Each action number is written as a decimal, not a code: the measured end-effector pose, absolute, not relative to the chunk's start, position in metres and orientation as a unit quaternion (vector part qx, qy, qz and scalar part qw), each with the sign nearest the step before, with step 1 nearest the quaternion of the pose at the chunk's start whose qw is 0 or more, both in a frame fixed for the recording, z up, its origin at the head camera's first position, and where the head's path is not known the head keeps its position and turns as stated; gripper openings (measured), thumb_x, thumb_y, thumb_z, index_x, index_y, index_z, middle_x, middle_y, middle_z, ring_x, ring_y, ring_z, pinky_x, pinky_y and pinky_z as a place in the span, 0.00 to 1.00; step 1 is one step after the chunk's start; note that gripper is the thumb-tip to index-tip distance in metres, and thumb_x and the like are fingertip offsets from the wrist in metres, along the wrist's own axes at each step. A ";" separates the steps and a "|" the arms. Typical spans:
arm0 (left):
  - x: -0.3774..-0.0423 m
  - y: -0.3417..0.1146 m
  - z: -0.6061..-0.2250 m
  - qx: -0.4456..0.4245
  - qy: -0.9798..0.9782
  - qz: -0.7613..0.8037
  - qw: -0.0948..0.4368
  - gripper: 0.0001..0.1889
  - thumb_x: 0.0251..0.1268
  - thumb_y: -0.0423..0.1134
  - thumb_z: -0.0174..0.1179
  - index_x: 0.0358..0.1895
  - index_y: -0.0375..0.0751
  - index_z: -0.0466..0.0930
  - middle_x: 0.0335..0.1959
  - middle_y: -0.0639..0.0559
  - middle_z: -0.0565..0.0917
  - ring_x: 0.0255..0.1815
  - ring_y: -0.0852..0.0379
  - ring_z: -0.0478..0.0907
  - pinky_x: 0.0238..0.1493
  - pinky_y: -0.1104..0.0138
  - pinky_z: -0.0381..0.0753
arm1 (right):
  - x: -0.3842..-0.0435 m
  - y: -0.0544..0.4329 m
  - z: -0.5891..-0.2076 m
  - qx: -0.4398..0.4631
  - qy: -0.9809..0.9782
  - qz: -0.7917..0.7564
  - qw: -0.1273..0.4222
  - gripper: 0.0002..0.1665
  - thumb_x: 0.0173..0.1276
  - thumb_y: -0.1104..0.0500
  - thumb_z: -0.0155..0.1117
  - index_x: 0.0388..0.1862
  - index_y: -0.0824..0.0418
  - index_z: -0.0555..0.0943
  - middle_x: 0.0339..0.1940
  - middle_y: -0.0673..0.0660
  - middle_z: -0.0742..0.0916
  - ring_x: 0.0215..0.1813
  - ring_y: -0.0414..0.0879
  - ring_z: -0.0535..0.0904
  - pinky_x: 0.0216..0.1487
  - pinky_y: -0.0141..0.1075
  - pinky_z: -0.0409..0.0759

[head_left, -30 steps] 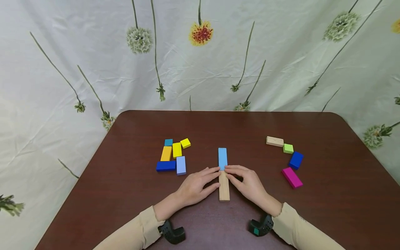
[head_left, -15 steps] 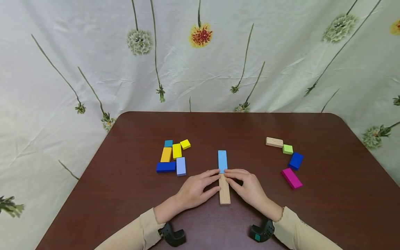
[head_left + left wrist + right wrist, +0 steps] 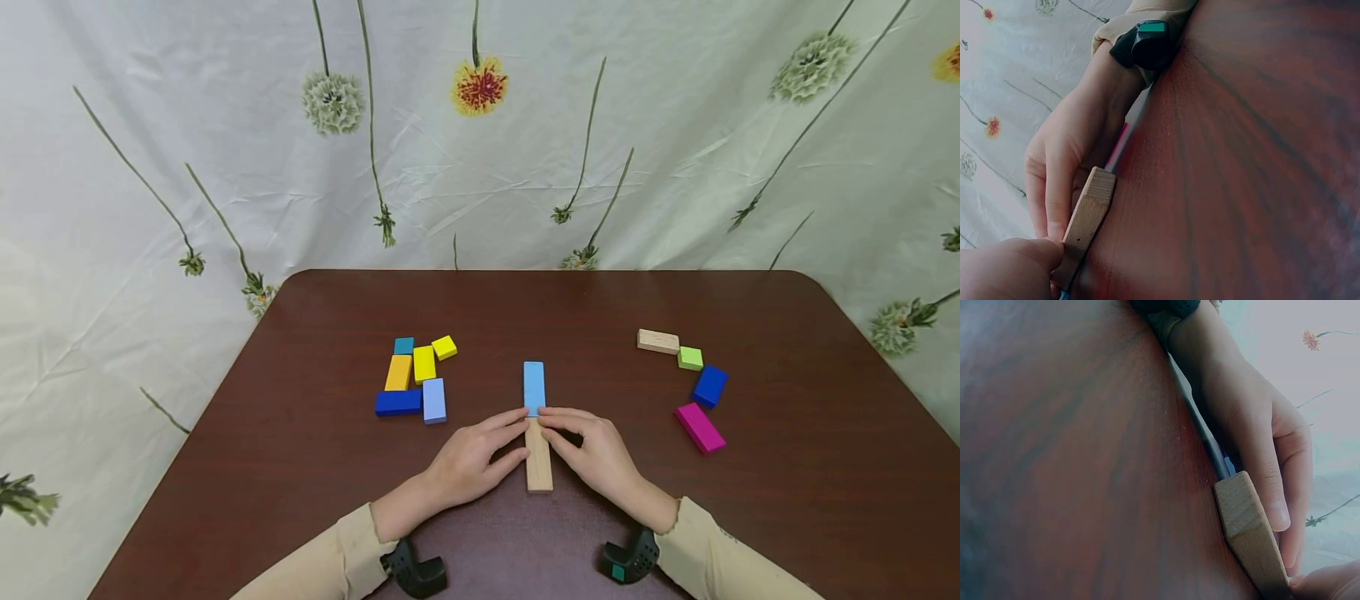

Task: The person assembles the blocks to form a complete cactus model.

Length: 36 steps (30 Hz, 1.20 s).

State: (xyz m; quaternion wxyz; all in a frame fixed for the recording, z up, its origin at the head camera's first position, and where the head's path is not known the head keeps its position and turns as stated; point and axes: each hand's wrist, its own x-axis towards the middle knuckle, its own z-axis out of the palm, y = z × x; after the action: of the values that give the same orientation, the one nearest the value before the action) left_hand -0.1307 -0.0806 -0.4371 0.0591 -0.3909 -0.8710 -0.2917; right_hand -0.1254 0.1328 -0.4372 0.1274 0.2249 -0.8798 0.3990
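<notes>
At the table's middle in the head view, a light-blue block point(image 3: 534, 388) and a plain wooden block point(image 3: 538, 458) lie end to end in one line. My left hand point(image 3: 471, 460) lies along their left side, its fingertips at the seam and its thumb against the wooden block. From the right, my right hand point(image 3: 600, 450) touches the same place with loosely bent fingers. Both wrist views show the wooden block point(image 3: 1088, 212) flat on the table between the hands; the light-blue one is mostly hidden there.
Left on the brown table point(image 3: 480, 312) sits a cluster with a dark-blue block point(image 3: 399, 402), an orange block point(image 3: 398, 372) and several others. On the right lie a magenta block point(image 3: 701, 427), a blue block point(image 3: 709, 386), a green block point(image 3: 690, 358) and another wooden block point(image 3: 658, 341).
Everything on the table, hands included, appears slightly lower in the head view, mostly from a small camera tilt. The hands keep the same pose at the seam between the two blocks.
</notes>
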 end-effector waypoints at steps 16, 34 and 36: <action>-0.130 -0.080 -0.437 -0.389 -0.872 -0.288 0.075 0.22 0.67 0.45 0.57 0.60 0.39 0.75 0.62 0.48 0.73 0.58 0.56 0.74 0.51 0.63 0.77 | -0.124 0.131 -0.436 0.227 -0.880 0.398 0.128 0.11 0.60 0.61 0.69 0.43 0.57 0.87 0.48 0.50 0.86 0.52 0.44 0.80 0.50 0.43 0.78; -0.132 -0.081 -0.441 -0.383 -0.862 -0.324 0.068 0.22 0.67 0.46 0.57 0.61 0.41 0.75 0.63 0.50 0.72 0.60 0.57 0.72 0.53 0.62 0.75 | -0.123 0.130 -0.435 0.226 -0.882 0.392 0.134 0.11 0.60 0.62 0.69 0.42 0.56 0.87 0.47 0.49 0.86 0.51 0.44 0.81 0.49 0.42 0.78; -0.132 -0.081 -0.441 -0.383 -0.862 -0.326 0.067 0.22 0.67 0.45 0.57 0.61 0.41 0.75 0.63 0.50 0.72 0.60 0.57 0.72 0.53 0.62 0.75 | -0.123 0.130 -0.435 0.223 -0.883 0.391 0.132 0.11 0.60 0.62 0.69 0.42 0.56 0.87 0.47 0.49 0.85 0.51 0.44 0.80 0.49 0.42 0.78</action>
State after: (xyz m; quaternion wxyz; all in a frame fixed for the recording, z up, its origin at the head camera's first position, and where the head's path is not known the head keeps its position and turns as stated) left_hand -0.1321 -0.0805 -0.4411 0.0669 -0.3826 -0.8621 -0.3256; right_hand -0.1227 0.1303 -0.4348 0.1321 0.2229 -0.8834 0.3906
